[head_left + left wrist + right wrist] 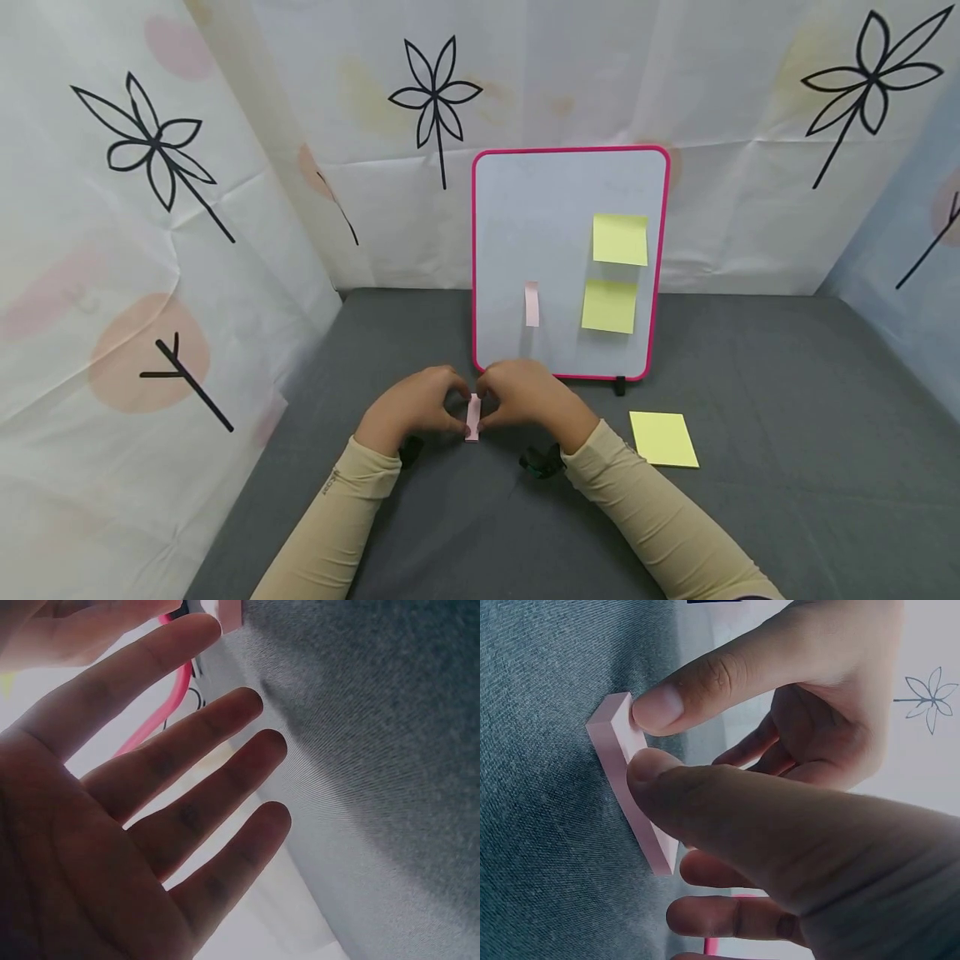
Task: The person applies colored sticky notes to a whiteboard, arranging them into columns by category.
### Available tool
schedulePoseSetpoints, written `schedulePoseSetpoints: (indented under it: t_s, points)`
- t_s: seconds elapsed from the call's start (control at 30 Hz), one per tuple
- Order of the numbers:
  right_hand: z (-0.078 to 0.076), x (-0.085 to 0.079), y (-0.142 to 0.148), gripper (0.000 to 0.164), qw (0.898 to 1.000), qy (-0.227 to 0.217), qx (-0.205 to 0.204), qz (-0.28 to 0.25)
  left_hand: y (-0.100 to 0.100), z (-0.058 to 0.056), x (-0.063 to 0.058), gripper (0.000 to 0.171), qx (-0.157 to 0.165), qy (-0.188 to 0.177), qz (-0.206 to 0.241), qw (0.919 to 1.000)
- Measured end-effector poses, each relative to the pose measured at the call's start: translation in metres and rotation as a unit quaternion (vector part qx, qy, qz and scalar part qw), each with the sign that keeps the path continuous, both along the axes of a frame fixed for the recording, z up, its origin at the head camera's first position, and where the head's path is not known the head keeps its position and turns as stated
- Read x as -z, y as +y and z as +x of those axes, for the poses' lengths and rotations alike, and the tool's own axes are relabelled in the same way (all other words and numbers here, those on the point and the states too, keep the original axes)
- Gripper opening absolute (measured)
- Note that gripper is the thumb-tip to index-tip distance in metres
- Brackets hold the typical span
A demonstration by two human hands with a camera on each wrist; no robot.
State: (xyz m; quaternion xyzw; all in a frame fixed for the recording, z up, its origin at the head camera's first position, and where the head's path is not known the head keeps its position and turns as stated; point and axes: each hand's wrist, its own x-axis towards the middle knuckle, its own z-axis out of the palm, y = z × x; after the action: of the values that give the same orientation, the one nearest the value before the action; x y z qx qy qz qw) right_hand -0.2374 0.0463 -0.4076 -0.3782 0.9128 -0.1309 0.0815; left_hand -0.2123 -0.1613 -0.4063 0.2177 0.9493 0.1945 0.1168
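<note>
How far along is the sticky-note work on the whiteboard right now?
Done: two yellow notes and one pink strip sit on the whiteboard. In hand: the right hand pinches the pink pad, with the left hand beside it. Left: the yellow pad lies untouched on the table.

Long beige sleeves [660, 517] reach both wrists — snug, ribbed cuffs — with black wrist straps [542, 461] (camera mounts).
</note>
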Motion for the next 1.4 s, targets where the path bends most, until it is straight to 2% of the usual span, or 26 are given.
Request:
schedulePoseSetpoints:
  t_s: [0.27, 0.57, 1.13, 1.4]
  points:
    - [-0.0003, 0.0035, -0.0015, 0.034, 1.000, -0.006, 0.000, 0.005, -0.0010, -0.0007, 0.0030, 0.042, 0.003, 0.005, 0.005, 1.0000]
    - [0.0025, 0.0035, -0.0030, 0.034, 1.000, 0.001, 0.002, 0.010, -0.0008, 0.0008, -0.0001, 0.043, 0.025, 0.007, 0.016, 0.9995]
    - [0.0030, 0.0052, -0.0030, 0.030, 1.000, 0.000, 0.003, 0.009, 0.0012, -0.0017, 0.0018, 0.041, 0.004, -0.018, 0.010, 0.9998]
    - [0.0049, 0.0044, -0.0033, 0.032, 1.000, 0.000, -0.001, 0.010, 0.0012, -0.0004, 0.0023, 0.031, 0.008, -0.002, 0.005, 1.0000]
